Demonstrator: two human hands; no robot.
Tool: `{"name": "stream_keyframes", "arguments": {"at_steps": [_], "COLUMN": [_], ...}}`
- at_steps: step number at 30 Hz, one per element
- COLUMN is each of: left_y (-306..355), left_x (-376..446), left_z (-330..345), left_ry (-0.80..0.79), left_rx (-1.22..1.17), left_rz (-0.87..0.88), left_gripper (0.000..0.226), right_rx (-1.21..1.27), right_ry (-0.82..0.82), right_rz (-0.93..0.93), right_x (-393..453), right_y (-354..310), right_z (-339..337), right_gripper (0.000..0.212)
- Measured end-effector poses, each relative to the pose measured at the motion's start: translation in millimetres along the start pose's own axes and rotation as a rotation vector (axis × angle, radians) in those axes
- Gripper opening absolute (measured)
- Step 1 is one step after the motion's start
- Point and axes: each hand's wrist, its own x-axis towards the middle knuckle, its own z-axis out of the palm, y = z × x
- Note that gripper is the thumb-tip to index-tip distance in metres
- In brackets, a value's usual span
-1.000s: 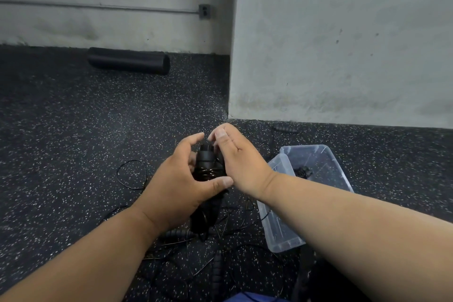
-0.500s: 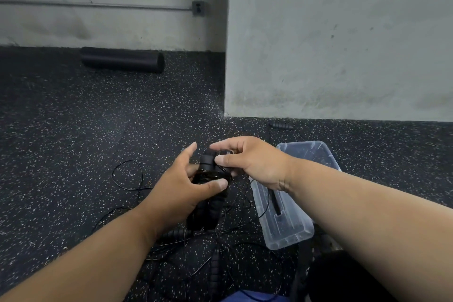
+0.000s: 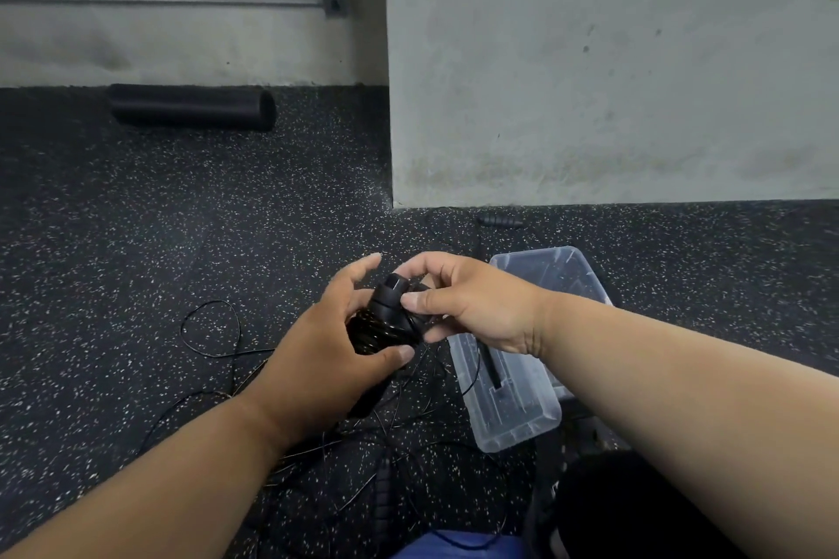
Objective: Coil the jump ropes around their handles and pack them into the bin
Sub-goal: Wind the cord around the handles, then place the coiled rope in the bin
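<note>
Your left hand (image 3: 327, 359) grips the coiled handles (image 3: 386, 318) above the floor (image 3: 136, 263); your right hand (image 3: 472, 309) pinches what looks like rope at their top, beside the bin (image 3: 522, 418).

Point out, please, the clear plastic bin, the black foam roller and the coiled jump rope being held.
clear plastic bin (image 3: 513, 422), head view, near wall.
black foam roller (image 3: 190, 107), head view, middle of its side.
coiled jump rope (image 3: 386, 322), head view, wound cord on the handles.

Bin (image 3: 522, 422): clear, glossy plastic. Handles (image 3: 390, 309): matt black, ribbed. Cord (image 3: 213, 331): thin, black, slightly shiny. Floor (image 3: 181, 218): speckled rubber, rough. Wall (image 3: 590, 82): bare matt concrete.
</note>
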Motion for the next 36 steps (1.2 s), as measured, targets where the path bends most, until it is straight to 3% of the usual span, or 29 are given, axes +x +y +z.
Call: {"name": "stream_keyframes", "arguments": {"at_steps": [5,10,12,14,16,18,27,32,36], "left_y": [-8.5,-13.1,-12.8,-13.8,-19.4,-25.0,-37.1,-44.9,-50.5], "left_x": [8.3,12.2,12.7,14.9,19.8,25.4,36.2,38.1,35.3], "left_z": [10.6,20.4,27.2,32.6,33.8,32.2,31.3,33.6,34.9], "left_ry": [-0.109,-0.096,-0.112,-0.118,-0.125,-0.098,-0.113,-0.183,-0.206], "left_rx": [0.003,0.002,0.0,-0.021,-0.03,0.013,0.177,0.237,0.252], "left_rz": [-0.097,-0.15,-0.135,-0.136,-0.134,-0.155,-0.225,-0.242,-0.252], "left_gripper": [0.119,0.07,0.078,0.104,0.125,0.128,0.078,0.063,0.053], "right_rx": [0.096,0.042,-0.019,0.008,0.074,0.143,0.239,0.25,0.408], "right_ry": [0.089,0.006,-0.038,-0.02,0.08,0.197,0.476,0.796,1.028], "right_rz": [0.049,0.067,0.069,0.079,0.111,0.136,0.218,0.353,0.434], "right_x": [-0.8,-9.2,-11.4,-10.4,-9.3,-9.8,-7.1,-13.5,-15.4], "right_y": [13.9,16.0,16.9,20.9,26.6,34.3,76.9,105.1,146.1], "right_z": [-14.2,-33.8,-43.4,-57.2,-74.7,-93.6,-140.4,-178.1,-220.4], "right_gripper": [0.026,0.033,0.031,0.032,0.028,0.025,0.018,0.018,0.022]}}
